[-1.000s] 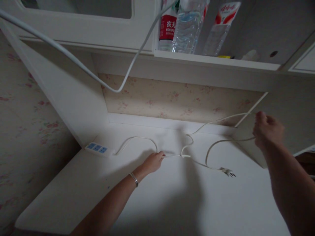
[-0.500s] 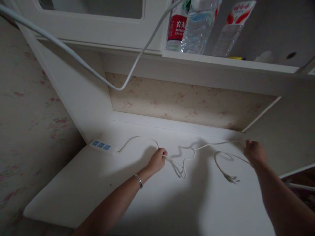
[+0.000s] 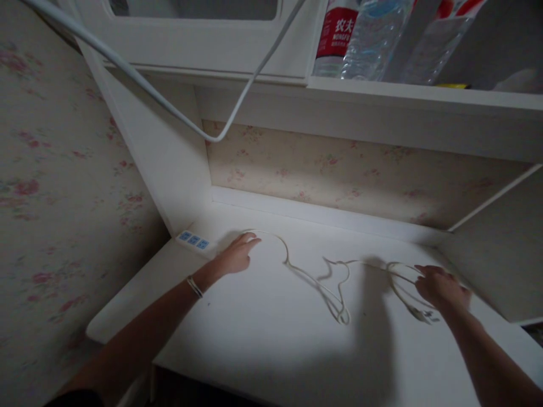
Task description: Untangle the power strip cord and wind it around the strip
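A white power cord [image 3: 314, 278] runs over the white desktop in loose bends, with a folded bend near the middle. At its left end lies a white power strip [image 3: 194, 240] with blue-marked sockets. My left hand [image 3: 233, 255] is beside the strip, fingers reaching to the cord and thumb apart from them. On the right, my right hand [image 3: 443, 289] has the cord between thumb and fingers, close to the desk. The cord's plug [image 3: 419, 314] lies just left of and below that hand, with its prongs pointing right.
A thick white cable [image 3: 169, 110] hangs across the view in front of the cupboard [image 3: 203, 48]. Plastic bottles [image 3: 373, 42] stand on the shelf above the desk [image 3: 271, 350]. A side panel [image 3: 156, 135] and flowered wallpaper [image 3: 55, 186] bound the left.
My left hand has let go of the cord's middle and moved left toward the power strip. My right hand has come down nearer the desk and the plug. The view has shifted left.
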`<act>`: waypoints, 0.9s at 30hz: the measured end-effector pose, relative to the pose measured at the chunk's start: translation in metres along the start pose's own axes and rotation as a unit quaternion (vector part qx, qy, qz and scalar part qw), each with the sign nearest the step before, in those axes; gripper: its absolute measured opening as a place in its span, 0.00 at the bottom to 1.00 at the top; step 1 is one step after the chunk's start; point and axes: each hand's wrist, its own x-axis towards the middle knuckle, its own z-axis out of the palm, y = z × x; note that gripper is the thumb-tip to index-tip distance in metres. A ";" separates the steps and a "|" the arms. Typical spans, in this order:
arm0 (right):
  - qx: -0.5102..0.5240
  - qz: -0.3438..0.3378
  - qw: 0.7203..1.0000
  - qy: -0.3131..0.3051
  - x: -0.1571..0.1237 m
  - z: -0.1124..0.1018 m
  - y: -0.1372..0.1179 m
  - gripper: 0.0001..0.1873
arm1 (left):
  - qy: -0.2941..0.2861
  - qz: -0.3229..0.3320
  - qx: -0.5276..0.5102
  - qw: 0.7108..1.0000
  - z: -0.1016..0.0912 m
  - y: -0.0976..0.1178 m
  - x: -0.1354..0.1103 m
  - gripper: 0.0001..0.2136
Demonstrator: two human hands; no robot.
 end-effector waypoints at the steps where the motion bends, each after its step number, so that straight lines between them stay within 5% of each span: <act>1: -0.004 -0.021 1.000 -0.001 -0.005 -0.003 -0.012 0.15 | -0.008 -0.021 0.040 0.999 -0.016 -0.022 -0.006 0.33; 3: 0.007 -0.053 0.999 -0.010 -0.017 -0.011 -0.047 0.17 | -0.041 -0.056 0.120 0.990 -0.040 -0.063 -0.019 0.33; 6: 0.162 -0.121 0.979 0.004 -0.045 -0.024 -0.122 0.17 | -0.104 -0.103 0.207 0.967 -0.057 -0.106 -0.041 0.34; 9: 0.353 -0.132 0.918 -0.119 -0.083 -0.031 -0.208 0.18 | -0.146 -0.142 0.232 0.951 -0.058 -0.123 -0.056 0.34; 12: 0.436 -0.143 0.852 -0.251 -0.124 -0.026 -0.283 0.17 | -0.139 -0.135 0.229 0.954 -0.057 -0.125 -0.061 0.29; 18: 0.458 -0.257 0.809 -0.265 -0.166 0.002 -0.359 0.20 | -0.152 -0.085 0.212 0.962 -0.066 -0.104 -0.070 0.22; 23: 0.431 -0.255 0.846 -0.184 -0.156 0.006 -0.373 0.31 | -0.119 -0.059 0.109 0.985 -0.067 -0.053 -0.094 0.28; 27: 0.434 -0.287 0.844 -0.133 -0.141 -0.002 -0.377 0.25 | -0.115 -0.037 0.023 0.992 -0.065 -0.007 -0.106 0.26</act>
